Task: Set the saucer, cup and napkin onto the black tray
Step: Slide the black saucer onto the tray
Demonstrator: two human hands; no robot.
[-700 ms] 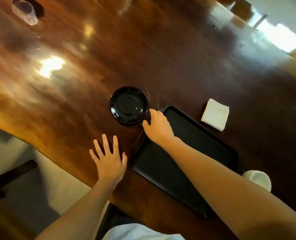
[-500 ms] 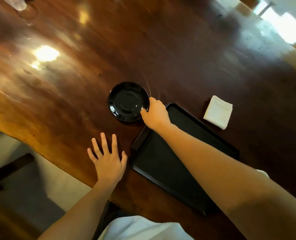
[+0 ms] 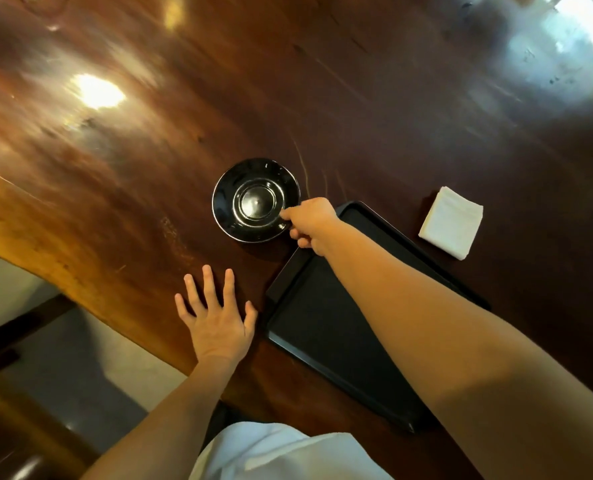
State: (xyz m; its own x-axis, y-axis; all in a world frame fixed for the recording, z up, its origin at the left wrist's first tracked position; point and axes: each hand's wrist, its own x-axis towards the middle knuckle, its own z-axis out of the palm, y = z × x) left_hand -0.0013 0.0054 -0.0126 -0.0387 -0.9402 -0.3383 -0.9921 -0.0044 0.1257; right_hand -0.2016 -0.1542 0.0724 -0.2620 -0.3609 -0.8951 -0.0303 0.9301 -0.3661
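Pinching the black saucer [image 3: 256, 200] at its near-right rim, the right hand [image 3: 311, 224] is closing its fingers [image 3: 287, 213] on the edge, thumb on top and the rest curling under as far as I can tell. Saucer is sitting on the wooden surface [image 3: 374, 98], just beside the far-left corner of the black tray [image 3: 322, 327], not yet on it. Tray is lying bare. Left hand [image 3: 217, 317] is resting flat on the surface, fingers spread, holding nothing, just left of the tray. White folded napkin [image 3: 451, 222] is lying on the surface beyond the tray's right side, well apart from the saucer. Cup isn't showing in this view, probably hiding behind the right forearm. Risks, my read: grip is an edge pinch on glossy glaze, so the saucer could be tipping or slipping when lifted; a low carry could be clipping the tray's raised lip; the forearm is crossing over the tray and blocking sight of the landing spot.
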